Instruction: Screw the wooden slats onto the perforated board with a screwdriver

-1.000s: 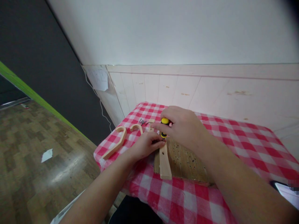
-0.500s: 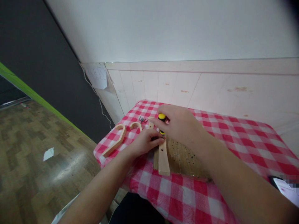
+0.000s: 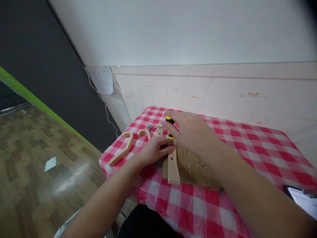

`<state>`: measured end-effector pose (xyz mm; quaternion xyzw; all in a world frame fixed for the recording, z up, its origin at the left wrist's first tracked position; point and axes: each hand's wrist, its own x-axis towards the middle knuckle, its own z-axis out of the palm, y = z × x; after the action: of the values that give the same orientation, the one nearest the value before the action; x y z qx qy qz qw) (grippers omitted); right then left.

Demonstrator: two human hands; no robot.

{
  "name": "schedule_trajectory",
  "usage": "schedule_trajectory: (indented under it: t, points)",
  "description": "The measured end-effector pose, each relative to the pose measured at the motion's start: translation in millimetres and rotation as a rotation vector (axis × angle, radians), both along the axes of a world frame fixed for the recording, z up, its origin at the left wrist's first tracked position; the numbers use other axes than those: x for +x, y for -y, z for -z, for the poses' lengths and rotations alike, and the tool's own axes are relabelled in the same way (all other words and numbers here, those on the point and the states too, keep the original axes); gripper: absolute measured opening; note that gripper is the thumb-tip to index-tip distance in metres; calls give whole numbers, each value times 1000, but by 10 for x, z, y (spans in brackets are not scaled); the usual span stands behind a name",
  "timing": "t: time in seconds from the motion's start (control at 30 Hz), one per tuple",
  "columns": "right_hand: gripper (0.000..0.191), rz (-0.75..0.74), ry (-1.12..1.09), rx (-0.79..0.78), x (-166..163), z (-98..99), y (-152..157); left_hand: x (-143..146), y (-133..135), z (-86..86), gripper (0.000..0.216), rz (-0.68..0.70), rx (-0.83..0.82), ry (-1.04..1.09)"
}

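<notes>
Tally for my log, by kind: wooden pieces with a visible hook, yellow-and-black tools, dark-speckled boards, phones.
Wooden pieces with a visible hook: 2
Yellow-and-black tool: 1
Dark-speckled board: 1
Phone: 1
Total: 5

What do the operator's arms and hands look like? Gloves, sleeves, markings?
Left hand and right hand are both bare, no gloves. The left forearm and right forearm show no sleeves along their visible length. No watch, bracelet, cable or marking visible on either arm. Small rings can't be ruled out at this resolution.
</notes>
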<state>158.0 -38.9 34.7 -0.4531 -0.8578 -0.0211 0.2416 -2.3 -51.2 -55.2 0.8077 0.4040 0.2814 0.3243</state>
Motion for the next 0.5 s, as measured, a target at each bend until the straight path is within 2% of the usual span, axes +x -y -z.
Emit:
schedule_trajectory:
  t: [0.13,0.2,0.3,0.33,0.4,0.43,0.5]
  points:
    - [43,-186,-40,-23,79,7,-47,-6,-1,0,20,26,43,31]
    - [44,-211,-7,-65,157,-55,-46,-10,-2,8,18,11,59,23]
    - [28,-39,108,-89,196,-153,0,-10,-10,24,19,-6,58,5]
    - [28,54,146,-65,180,-167,20,-9,-13,28,19,-7,56,7]
    - [40,198,173,1,122,-152,51,-7,-21,35,21,5,53,26]
    - [43,204,159,25,90,-126,56,-7,-24,37,21,14,51,35]
    - [37,76,93,34,46,-60,45,-10,-30,38,21,28,49,45]
